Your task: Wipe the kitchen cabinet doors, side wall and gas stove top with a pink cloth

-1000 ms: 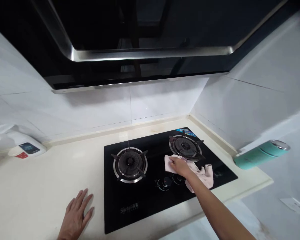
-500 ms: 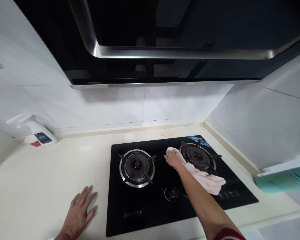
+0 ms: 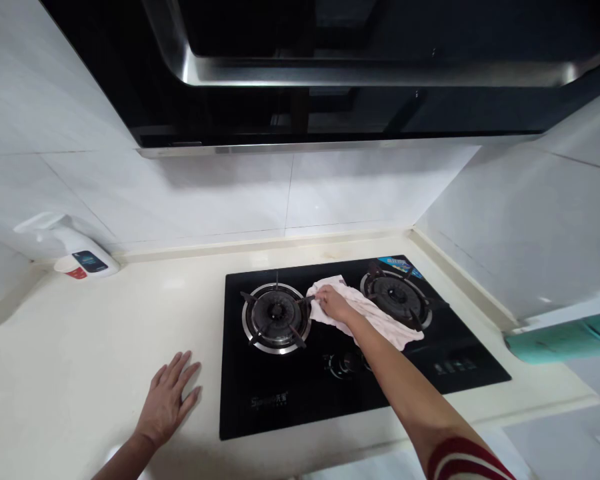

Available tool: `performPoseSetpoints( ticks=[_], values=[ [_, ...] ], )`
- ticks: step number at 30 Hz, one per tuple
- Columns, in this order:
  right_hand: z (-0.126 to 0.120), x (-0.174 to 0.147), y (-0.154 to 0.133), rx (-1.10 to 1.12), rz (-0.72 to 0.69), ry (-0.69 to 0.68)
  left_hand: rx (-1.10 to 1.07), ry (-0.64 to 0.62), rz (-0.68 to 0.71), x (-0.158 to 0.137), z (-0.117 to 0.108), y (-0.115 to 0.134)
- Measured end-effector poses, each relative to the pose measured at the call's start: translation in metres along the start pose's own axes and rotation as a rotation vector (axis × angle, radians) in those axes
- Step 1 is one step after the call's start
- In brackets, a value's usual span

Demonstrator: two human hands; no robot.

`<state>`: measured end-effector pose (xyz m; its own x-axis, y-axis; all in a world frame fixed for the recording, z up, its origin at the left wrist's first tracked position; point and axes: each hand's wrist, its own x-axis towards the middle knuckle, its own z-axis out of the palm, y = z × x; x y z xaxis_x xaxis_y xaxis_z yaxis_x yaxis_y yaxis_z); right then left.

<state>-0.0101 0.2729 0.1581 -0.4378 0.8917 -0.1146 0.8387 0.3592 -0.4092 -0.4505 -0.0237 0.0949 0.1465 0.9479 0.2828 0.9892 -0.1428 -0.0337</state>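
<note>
A pale pink cloth (image 3: 375, 313) lies across the black glass gas stove (image 3: 300, 400), between its two burners. My right hand (image 3: 334, 303) grips the cloth near its left end, close to the left burner (image 3: 277, 317). The cloth's far end trails toward the front right, partly behind my forearm. To the right stands the second burner (image 3: 396, 297), its ring uncovered. My left hand (image 3: 167, 400) rests palm down on the cream countertop (image 3: 100, 347), fingers spread, left of the stove. A control knob (image 3: 350, 362) shows beside my right forearm; another is mostly hidden.
A white spray bottle (image 3: 87, 250) and a small red-and-white cup (image 3: 70, 268) stand in the back left corner. Overhead hangs a black range hood (image 3: 330, 117). A green cylinder (image 3: 560, 339) lies at the right end, beside the tiled wall (image 3: 545, 227).
My right hand has slid the cloth leftward across the stove, up to the left burner. My left hand stays flat on the counter. The view has tilted slightly.
</note>
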Motion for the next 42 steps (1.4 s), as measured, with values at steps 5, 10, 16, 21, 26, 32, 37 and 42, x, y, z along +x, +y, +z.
performPoseSetpoints(
  ticks=[5,10,16,21,26,32,37,42],
  values=[
    [0.014,-0.053,-0.013,0.049,-0.061,-0.101,-0.039,-0.041,-0.025,0.000,0.000,0.003],
    [0.037,-0.102,-0.046,0.126,-0.236,-0.304,-0.004,-0.035,-0.014,0.002,-0.003,0.002],
    [0.020,-0.104,-0.041,-0.028,-0.187,-0.344,-0.079,0.033,0.171,0.015,-0.018,0.072],
    [-0.023,-0.065,0.008,-0.260,0.015,-0.180,-0.160,-0.126,0.478,0.036,-0.018,0.153],
    [-0.032,-0.076,0.042,-0.345,0.015,-0.068,-0.128,-0.133,0.486,0.045,-0.010,0.161],
    [-0.012,-0.134,0.043,-0.388,-0.217,-0.118,-0.133,-0.095,0.487,0.043,-0.014,0.159],
    [0.021,-0.190,0.042,-0.369,-0.356,-0.073,-0.126,-0.064,0.490,0.044,-0.016,0.160],
    [0.014,-0.209,0.041,-0.172,-0.405,-0.015,-0.097,0.005,0.518,0.044,-0.012,0.158]
  ],
)
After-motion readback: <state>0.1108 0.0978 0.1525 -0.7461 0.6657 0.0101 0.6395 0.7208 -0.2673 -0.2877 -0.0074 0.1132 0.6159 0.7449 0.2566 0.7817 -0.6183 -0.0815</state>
